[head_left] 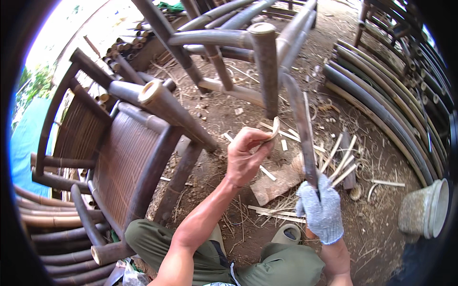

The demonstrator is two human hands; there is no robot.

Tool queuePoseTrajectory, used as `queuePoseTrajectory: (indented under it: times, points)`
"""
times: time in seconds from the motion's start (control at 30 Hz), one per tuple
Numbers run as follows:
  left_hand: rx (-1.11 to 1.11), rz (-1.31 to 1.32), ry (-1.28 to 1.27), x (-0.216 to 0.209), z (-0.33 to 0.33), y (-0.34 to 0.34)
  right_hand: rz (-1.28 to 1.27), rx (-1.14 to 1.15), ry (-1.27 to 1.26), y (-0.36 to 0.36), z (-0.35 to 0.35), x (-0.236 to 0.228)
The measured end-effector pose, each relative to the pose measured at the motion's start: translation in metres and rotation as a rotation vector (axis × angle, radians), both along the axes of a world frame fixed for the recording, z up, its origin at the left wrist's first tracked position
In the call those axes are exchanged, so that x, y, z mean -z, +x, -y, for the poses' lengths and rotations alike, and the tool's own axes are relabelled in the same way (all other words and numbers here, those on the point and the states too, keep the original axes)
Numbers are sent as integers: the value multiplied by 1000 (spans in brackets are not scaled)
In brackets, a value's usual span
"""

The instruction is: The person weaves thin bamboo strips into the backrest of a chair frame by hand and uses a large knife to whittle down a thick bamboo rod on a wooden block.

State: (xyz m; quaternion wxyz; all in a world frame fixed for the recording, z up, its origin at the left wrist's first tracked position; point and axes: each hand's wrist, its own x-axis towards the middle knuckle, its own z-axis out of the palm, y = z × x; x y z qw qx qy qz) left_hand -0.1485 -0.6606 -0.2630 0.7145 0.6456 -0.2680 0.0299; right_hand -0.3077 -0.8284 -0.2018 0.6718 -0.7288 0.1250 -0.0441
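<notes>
My bare left hand (244, 158) is raised above the ground in the middle, thumb and fingers pinched around a short pale bamboo strip (276, 126) that bends upward. To its right, my right hand (322, 209) wears a grey knitted glove and is wrapped round the handle of a machete (302, 131). The long dark blade points up and away from me, its tip end slightly hooked. Blade and strip look apart. Under the machete, split bamboo strips (342, 159) lie scattered near a flat brownish piece (276, 185). The machete's handle is mostly hidden by the glove.
A brown bamboo chair (129, 148) stands close at left, another bamboo frame (265, 62) ahead. Bamboo poles lie stacked at lower left (62, 233) and curve along the right (377, 105). A dirty white bucket (422, 209) sits at right. Shavings litter the dirt floor.
</notes>
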Motion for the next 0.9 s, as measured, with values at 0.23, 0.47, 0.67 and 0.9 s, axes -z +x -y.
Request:
queuePoseTrajectory:
  times: [0.23, 0.47, 0.67, 0.9]
  points:
    - [53, -28, 36, 2, 15, -8, 76, -163, -241, -1, 12, 21]
    - [77, 20, 150, -1, 7, -9, 144, -184, -294, 1, 6, 29]
    - [48, 55, 136, 3, 9, -7, 75, -186, -218, 2, 5, 25]
    - [57, 55, 140, -1, 13, -10, 46, -149, -220, 1, 10, 21]
